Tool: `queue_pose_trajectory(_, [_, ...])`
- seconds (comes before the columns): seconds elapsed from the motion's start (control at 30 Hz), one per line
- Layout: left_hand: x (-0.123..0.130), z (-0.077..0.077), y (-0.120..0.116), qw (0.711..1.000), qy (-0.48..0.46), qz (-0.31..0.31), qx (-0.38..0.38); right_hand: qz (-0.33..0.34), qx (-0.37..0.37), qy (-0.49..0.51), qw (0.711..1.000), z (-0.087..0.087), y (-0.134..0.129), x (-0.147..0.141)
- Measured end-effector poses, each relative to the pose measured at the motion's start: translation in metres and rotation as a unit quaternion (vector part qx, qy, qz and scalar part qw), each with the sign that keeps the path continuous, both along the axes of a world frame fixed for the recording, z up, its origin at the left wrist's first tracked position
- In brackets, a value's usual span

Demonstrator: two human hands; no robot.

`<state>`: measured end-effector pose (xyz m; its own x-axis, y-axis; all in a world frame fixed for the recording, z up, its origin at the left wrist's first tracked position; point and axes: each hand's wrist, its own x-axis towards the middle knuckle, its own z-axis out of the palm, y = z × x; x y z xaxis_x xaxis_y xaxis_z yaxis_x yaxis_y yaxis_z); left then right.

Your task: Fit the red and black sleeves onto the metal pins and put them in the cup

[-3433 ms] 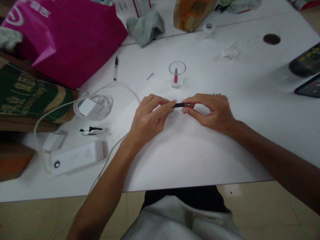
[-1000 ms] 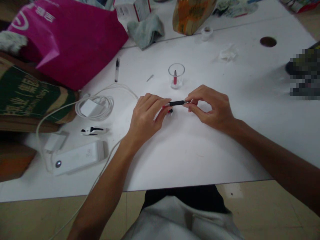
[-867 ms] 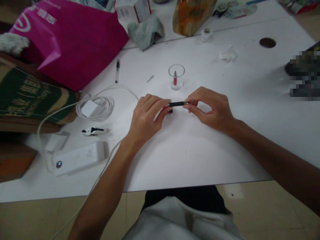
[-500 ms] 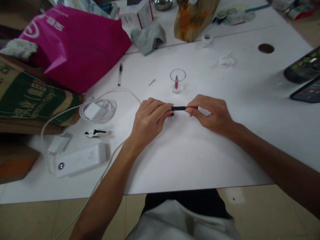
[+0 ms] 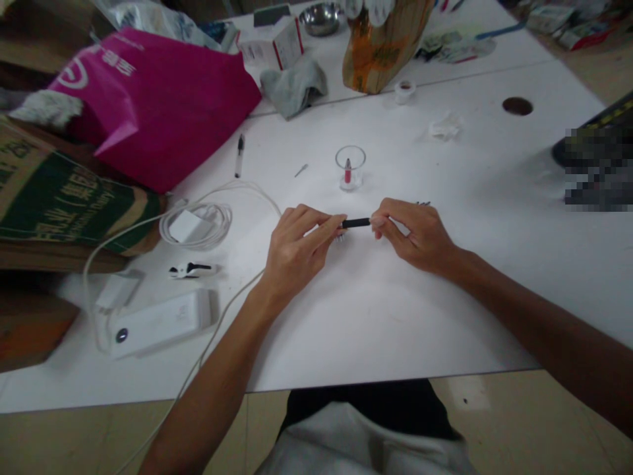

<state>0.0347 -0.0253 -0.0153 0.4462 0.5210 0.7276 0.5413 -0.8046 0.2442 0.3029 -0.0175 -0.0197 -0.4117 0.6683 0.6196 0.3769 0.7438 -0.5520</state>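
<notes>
A short black rod, like a pen barrel, lies level between my two hands above the white table. My left hand pinches its left end, and my right hand pinches its right end. Small pieces show partly under my left fingertips, too small to name. Just beyond my hands stands a clear cup with a red pen part upright in it. A few thin dark tips show behind my right hand.
To the left are a coiled white cable, a white power bank, a clipper-like tool and a pen. A magenta bag, a grey cloth, a tape roll and crumpled tissue lie farther back.
The view has shifted slightly, so everything sits a little lower. The black rod is tilted a bit more, and dark tips now show behind my right hand. Both hands keep their pinch.
</notes>
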Motion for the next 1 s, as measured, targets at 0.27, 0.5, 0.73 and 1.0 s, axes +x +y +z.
queue_pose_trajectory(0.27, [0.000, 0.001, -0.001, 1.000, -0.005, 0.003, 0.022, -0.003, -0.029, -0.010, 1.000, 0.006, -0.003, 0.000])
queue_pose_trajectory(0.5, [0.001, 0.002, 0.000, 0.999, -0.010, -0.005, 0.046, -0.003, -0.078, 0.027, 0.997, 0.009, -0.006, -0.005])
queue_pose_trajectory(0.73, [-0.001, -0.002, 0.000, 0.999, 0.000, 0.002, 0.051, -0.004, -0.161, 0.058, 0.985, 0.004, -0.005, -0.005])
queue_pose_trajectory(1.0, [-0.007, 0.004, 0.005, 0.996, -0.030, 0.043, 0.075, -0.022, -0.259, 0.089, 0.962, 0.032, 0.007, -0.028])
